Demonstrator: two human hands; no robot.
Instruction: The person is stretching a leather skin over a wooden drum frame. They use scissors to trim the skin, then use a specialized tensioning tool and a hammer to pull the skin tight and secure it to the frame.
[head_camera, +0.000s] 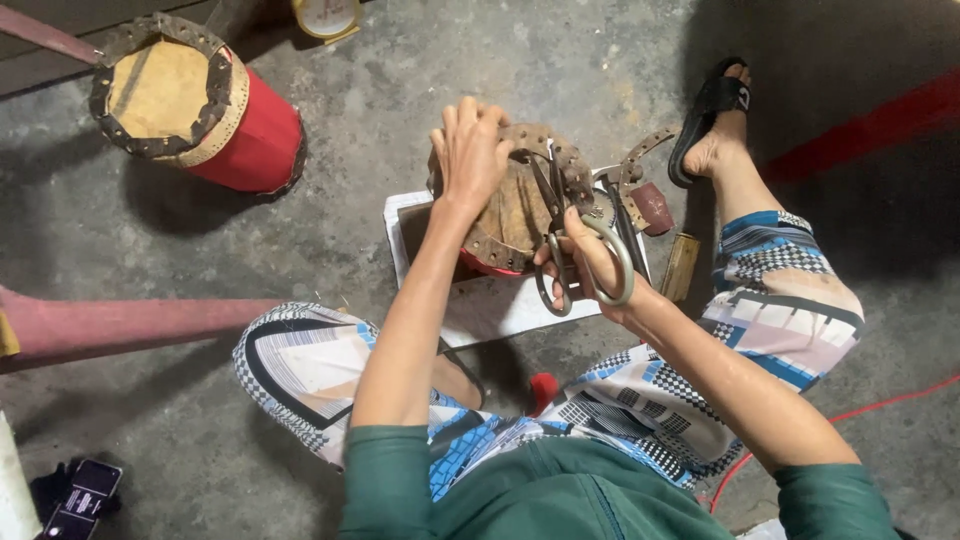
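Note:
A small red drum (515, 205) with a tan hide top and a dark punched leather rim rests on a white block (500, 300) between my knees. My left hand (470, 150) grips the drum's far left rim, fingers curled over the edge. My right hand (585, 260) holds a pair of large metal scissors (575, 250) by the loops, thumb through one of them. The blades point away from me and lie over the hide near the right rim. Whether they are cutting is not visible.
A second, larger red drum (195, 105) with the same punched rim lies at the upper left. A red pole (120, 325) runs in from the left. My sandalled foot (715, 120) is at upper right, with a wooden piece (682, 265) beside the block. A red cable (850, 415) crosses the floor at right.

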